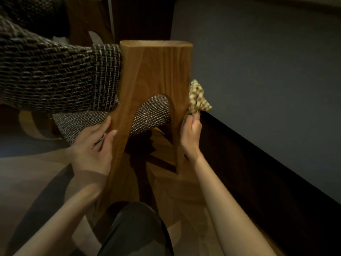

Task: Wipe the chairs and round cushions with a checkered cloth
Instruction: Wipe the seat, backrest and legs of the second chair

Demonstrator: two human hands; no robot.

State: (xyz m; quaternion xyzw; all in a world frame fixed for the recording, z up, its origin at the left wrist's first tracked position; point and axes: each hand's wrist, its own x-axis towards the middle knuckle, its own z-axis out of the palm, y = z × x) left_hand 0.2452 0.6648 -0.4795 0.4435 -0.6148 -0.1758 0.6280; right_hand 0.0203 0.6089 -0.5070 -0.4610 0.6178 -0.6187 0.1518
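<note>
Two jobs split: the left grip (94,145) clasps one edge of the chair (156,71) back, likely steadying it. The right grip (191,132) pinches the checkered cloth (198,97) against the opposite edge for wiping.

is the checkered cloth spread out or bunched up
Bunched up: the checkered cloth sticks out crumpled above the right hand gripping it.

Dim, warm light; floor and corners sink into shadow. Wide-angle bending at edges; forearms soft with slight blur.
</note>
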